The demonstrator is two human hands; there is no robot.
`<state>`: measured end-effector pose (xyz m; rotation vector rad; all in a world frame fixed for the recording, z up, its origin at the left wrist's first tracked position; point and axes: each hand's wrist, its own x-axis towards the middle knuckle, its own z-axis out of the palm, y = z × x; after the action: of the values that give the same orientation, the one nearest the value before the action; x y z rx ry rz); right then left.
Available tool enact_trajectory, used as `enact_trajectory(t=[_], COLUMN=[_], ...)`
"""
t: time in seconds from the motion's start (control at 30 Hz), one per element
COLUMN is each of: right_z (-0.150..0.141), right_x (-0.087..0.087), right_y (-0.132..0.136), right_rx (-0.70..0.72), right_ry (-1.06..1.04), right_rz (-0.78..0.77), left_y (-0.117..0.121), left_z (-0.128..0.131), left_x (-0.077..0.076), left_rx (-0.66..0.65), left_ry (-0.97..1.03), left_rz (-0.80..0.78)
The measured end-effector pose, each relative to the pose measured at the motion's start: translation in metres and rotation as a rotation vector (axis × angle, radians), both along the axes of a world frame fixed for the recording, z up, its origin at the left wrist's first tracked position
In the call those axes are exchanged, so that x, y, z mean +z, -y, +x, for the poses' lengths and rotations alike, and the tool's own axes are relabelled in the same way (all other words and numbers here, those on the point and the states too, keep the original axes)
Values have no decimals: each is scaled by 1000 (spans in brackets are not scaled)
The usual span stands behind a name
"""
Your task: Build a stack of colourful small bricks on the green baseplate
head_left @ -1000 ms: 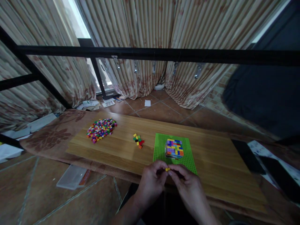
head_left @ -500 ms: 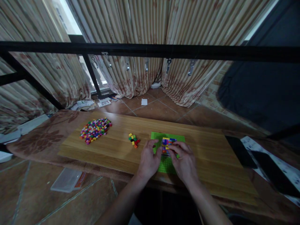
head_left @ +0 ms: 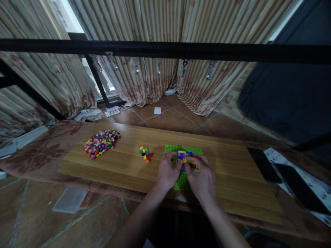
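A green studded baseplate (head_left: 181, 185) lies on the wooden board, bearing a low build of coloured toy bricks (head_left: 182, 155) in yellow, blue, purple and red. My left hand (head_left: 167, 171) is at the build's left side, thumb and forefinger curled against it. From the right, my right hand (head_left: 203, 175) reaches over the build. Its thumb and forefinger close around a small yellow brick (head_left: 184, 161) at the build's middle; whether that brick is pressed down on the others I cannot tell. Fingers and knuckles hide the build's right and lower parts.
Left of the baseplate lies a small group of loose bricks (head_left: 145, 154); farther left is a large mixed pile (head_left: 101, 143). The wooden board (head_left: 124, 172) rests on a brown cloth-covered bench. Dark flat devices (head_left: 301, 187) lie at the right. A black rail (head_left: 160, 50) crosses beyond.
My left hand has shifted slightly right, its fingertips closer in to the build. My right fingers stay by the yellow brick. The whole view has moved slightly.
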<state>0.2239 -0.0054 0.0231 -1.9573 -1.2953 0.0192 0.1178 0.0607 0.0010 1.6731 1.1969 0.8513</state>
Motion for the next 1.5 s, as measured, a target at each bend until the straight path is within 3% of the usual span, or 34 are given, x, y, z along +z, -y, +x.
enact_trajectory(t=[0.5,0.77,1.07,1.3,1.5], right_z=[3,4,10,14,15], right_x=[-2,-2,-15,-20,-28], right_y=[-8,-10,-14,-19,-21], right_rx=[-123,-133,-147,-140,-132], right_ry=[-263,-276,-404,-544,-593], right_rz=[-7,10,43,43,60], left_y=[-2,-3,-7,-12,-13], left_z=[5,9,18,23,25], left_x=[-3,-4,-7,-8,-15], left_rx=[-28,9,126,160,161], left_ry=[186,205,119,220,229], left_rz=[-122,-169,-198,-340,-330])
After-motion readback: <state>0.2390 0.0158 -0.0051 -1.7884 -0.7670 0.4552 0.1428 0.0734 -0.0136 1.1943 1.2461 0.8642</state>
